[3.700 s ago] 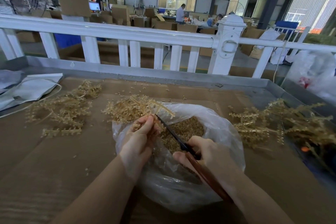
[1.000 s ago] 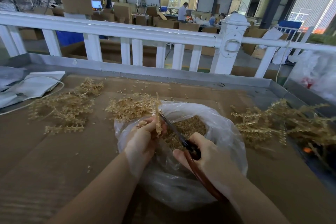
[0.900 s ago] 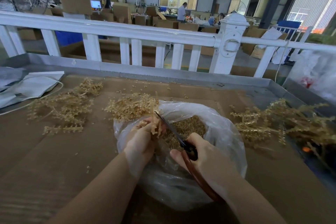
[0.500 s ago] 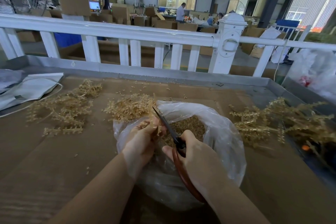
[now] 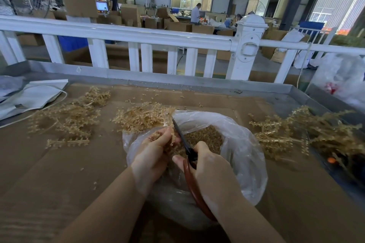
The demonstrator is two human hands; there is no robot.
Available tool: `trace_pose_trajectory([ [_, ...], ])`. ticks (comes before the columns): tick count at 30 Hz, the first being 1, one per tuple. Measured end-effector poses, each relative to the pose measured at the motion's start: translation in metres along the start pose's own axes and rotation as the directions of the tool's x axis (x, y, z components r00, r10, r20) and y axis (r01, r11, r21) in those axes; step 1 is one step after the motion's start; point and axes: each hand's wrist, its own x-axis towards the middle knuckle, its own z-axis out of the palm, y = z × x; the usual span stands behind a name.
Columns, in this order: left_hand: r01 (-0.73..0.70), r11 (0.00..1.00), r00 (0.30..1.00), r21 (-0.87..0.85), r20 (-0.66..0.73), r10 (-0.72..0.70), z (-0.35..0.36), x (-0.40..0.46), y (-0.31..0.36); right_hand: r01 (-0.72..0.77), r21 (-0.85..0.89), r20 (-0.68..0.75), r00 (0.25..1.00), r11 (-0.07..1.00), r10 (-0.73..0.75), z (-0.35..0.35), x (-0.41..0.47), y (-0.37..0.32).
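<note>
A clear plastic bag [image 5: 245, 156] lies open on the cardboard-covered table [image 5: 59, 179], with small tan cut pieces [image 5: 207, 138] inside. My left hand [image 5: 152, 156] pinches a short tan plastic sprig [image 5: 173, 137] over the bag's mouth. My right hand [image 5: 209, 171] grips scissors [image 5: 182, 136] with dark blades and red-brown handles. The blades point up and away, right beside the sprig.
Piles of tan plastic sprigs lie at the left [image 5: 67, 116], behind the bag [image 5: 144, 116] and at the right [image 5: 304, 134]. A grey-white bag [image 5: 31, 96] sits far left. A white railing [image 5: 138, 35] runs behind the table's metal rim [image 5: 177, 83]. Loose bits dot the cardboard.
The sprig in my left hand has become shorter. My right hand with the scissors has shifted left, toward my left hand.
</note>
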Motion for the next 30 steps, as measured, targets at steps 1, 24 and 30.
trace_pose_trajectory([
  [1, -0.001, 1.0, 1.0, 0.006, 0.014, 0.001, 0.0009, -0.0011, 0.0009, -0.001, 0.01, -0.006, 1.0, 1.0, 0.001, 0.0, -0.0001, 0.0005],
  [24, -0.008, 0.999, 0.999, 0.05, 0.032, 0.006, 0.0028, -0.006, 0.0009, -0.039, 0.067, 0.034, 0.999, 0.997, 0.036, -0.0041, 0.0053, 0.0049],
  [30, 0.072, 0.997, 0.997, 0.024, -0.024, -0.072, 0.0017, -0.0087, 0.0054, 0.0, 0.013, 0.023, 1.0, 1.0, 0.0, -0.0014, 0.0043, 0.0058],
])
